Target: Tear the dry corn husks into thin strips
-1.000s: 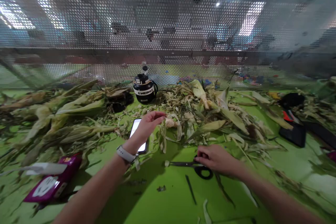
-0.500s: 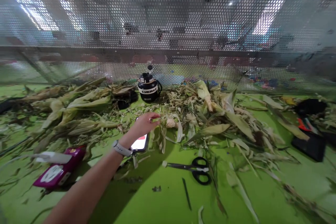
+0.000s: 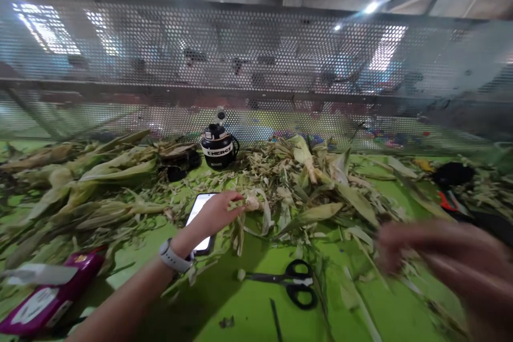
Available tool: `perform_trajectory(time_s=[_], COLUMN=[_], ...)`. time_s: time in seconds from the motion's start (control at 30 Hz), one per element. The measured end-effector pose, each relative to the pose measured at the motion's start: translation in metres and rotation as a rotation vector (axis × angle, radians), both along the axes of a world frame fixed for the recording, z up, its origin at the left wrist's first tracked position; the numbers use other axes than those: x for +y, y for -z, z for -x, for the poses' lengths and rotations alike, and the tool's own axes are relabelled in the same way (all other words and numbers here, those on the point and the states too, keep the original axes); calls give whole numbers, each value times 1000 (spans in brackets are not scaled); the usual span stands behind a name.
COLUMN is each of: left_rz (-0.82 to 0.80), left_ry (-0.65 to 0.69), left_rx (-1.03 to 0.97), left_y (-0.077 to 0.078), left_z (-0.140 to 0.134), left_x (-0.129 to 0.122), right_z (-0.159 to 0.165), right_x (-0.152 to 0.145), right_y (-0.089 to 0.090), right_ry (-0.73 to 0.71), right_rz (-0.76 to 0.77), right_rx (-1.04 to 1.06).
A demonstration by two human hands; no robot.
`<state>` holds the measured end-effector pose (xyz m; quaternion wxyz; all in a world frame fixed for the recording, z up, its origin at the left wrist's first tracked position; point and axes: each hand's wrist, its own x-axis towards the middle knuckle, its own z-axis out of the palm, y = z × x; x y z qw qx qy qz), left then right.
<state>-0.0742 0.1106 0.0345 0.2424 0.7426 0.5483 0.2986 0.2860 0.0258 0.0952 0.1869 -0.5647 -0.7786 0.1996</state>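
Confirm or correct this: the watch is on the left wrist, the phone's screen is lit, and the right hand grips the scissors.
Wrong on the grip: the head view shows the right hand apart from the scissors, which lie on the green table. The rest stands.

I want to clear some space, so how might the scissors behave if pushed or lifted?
The scissors would probably slide rather than roll, since they lie flat on the green table. Their straight blades look stiff. Lifted by just one of the two handle loops, they might swing open.
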Motion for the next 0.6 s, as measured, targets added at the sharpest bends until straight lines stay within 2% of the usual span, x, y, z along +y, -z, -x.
perform_trajectory(time_s=[0.13, 0.3, 0.47, 0.6], left_rz=[-26, -136, -169, -135], left_ry=[101, 144, 267, 298], left_rx=[15, 113, 167, 77], left_y=[-5, -16, -24, -26], left_z=[-10, -33, -77, -106], left_x=[1, 8, 14, 23], right_z=[-9, -6, 22, 50], right_x=[56, 132, 197, 225], right_y=[7, 24, 21, 31], right_ry=[203, 317, 477, 551], right_rz=[-121, -100, -153, -193], right_rx=[-133, -140, -153, -159])
